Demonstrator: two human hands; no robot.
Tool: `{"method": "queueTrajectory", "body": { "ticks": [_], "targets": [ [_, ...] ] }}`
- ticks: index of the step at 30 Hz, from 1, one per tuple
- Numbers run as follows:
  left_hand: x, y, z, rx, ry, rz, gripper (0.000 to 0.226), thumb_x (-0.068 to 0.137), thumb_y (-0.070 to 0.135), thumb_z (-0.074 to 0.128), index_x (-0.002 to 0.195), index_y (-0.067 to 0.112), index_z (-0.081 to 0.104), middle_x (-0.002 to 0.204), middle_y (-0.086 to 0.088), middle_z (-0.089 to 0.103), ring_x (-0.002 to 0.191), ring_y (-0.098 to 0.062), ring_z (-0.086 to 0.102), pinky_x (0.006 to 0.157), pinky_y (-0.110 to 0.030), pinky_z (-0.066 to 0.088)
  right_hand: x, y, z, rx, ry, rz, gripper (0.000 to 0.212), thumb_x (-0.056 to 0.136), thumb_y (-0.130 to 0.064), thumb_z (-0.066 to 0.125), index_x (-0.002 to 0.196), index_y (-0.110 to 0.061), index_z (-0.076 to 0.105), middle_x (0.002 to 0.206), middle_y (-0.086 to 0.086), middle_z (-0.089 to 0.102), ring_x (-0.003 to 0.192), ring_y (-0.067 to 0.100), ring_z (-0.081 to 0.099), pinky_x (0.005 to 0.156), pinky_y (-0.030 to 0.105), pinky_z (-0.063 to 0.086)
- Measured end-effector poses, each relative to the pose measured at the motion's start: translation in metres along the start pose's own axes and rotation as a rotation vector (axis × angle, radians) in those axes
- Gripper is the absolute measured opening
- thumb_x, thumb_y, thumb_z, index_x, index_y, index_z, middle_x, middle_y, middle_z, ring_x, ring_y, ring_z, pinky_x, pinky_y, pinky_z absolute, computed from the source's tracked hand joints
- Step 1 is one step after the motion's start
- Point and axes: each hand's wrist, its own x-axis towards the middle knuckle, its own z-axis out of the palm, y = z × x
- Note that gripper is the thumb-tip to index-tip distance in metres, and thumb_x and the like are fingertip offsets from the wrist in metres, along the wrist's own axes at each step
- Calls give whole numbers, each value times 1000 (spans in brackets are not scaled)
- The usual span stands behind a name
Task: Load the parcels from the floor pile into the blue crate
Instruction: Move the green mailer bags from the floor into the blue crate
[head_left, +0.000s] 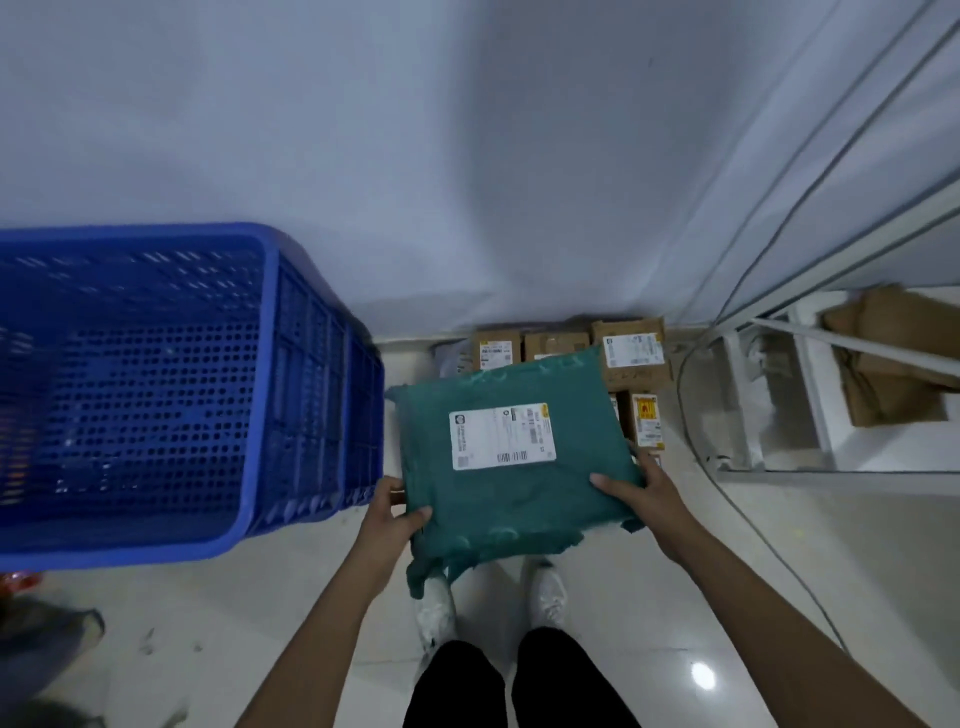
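A flat green parcel (514, 499) with a white shipping label is held in the air above the floor, just right of the blue crate (270, 374). My left hand (395, 512) grips its near left edge, thumb on top. My right hand (641, 493) grips its near right edge, thumb on top as well. The perforated crate stands on the floor at the left with its open top facing up; its inside is blurred. Behind the green parcel, several small cardboard parcels (631, 351) with labels lie in a pile against the wall.
A pale wall (467, 156) rises behind the pile. At the right stands a white metal frame (810, 395) with brown cardboard boxes (883, 364) under it, and a cable (727, 499) runs along the floor. My feet in white shoes (548, 597) stand below the parcel.
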Motion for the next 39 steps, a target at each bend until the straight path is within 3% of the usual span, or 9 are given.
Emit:
{"method": "queueTrajectory", "body": {
  "ticks": [3, 7, 17, 20, 24, 28, 31, 35, 39],
  "targets": [
    [-32, 31, -9, -51, 20, 58, 23, 88, -4, 58, 98, 14, 46, 114, -13, 54, 94, -24, 59, 85, -43, 54, -30, -39, -3, 58, -6, -61, 90, 57, -37, 89, 136, -22, 49, 123, 6, 62, 93, 20, 65, 54, 22, 52],
    [-92, 58, -15, -213, 88, 157, 28, 87, -10, 55, 94, 15, 45, 105, -8, 57, 98, -27, 58, 87, -41, 53, -70, -89, 1, 229, -69, -144, 88, 55, -33, 92, 132, -24, 50, 125, 5, 64, 108, 27, 66, 83, 45, 58],
    [-205, 85, -87, -416, 186, 310, 31, 87, -10, 56, 90, 16, 41, 93, -2, 54, 85, -21, 59, 73, -31, 53, -181, -173, 52, 269, -248, -270, 62, 73, -15, 78, 127, -23, 49, 122, 9, 60, 98, 26, 63, 71, 39, 58],
    [-225, 84, -142, -532, 92, 240, 31, 84, 4, 67, 92, 17, 41, 103, -9, 60, 87, -23, 61, 79, -39, 51, -210, -202, 93, 202, -318, -297, 57, 72, -18, 78, 123, -25, 52, 122, 11, 60, 96, 27, 63, 71, 42, 57],
    [-250, 68, -241, -676, -134, 157, 75, 69, 32, 82, 133, 9, 49, 130, -12, 61, 117, -27, 60, 94, -41, 53, -247, -231, 176, 39, -460, -349, 75, 61, -28, 86, 128, -21, 54, 134, 19, 56, 106, 34, 61, 87, 55, 52],
    [-280, 24, -323, -691, -162, 125, 79, 63, 34, 81, 134, 16, 51, 127, -11, 63, 113, -30, 63, 83, -38, 56, -289, -245, 282, -82, -567, -382, 57, 71, -24, 75, 125, -20, 58, 122, 12, 65, 102, 26, 64, 88, 44, 53],
    [-296, -10, -369, -773, -94, 155, 98, 43, 38, 92, 130, 14, 54, 124, -12, 65, 110, -32, 63, 99, -46, 49, -311, -243, 366, -98, -548, -410, 39, 78, -28, 74, 115, -28, 62, 111, 2, 70, 94, 19, 66, 74, 33, 56],
    [-302, -34, -420, -831, -60, 155, 78, 34, 44, 93, 99, 12, 65, 78, -9, 69, 67, -20, 63, 88, -42, 49, -318, -228, 455, 25, -451, -419, 94, 57, -44, 89, 136, -32, 40, 129, 3, 61, 107, 25, 66, 82, 45, 58],
    [-285, -31, -449, -883, -2, 109, 36, 68, 32, 81, 90, 14, 59, 69, -5, 58, 59, -17, 56, 63, -30, 55, -334, -199, 511, 57, -451, -344, 102, 52, -42, 92, 134, -34, 31, 124, -1, 62, 107, 24, 65, 78, 49, 58]
  ]
}}
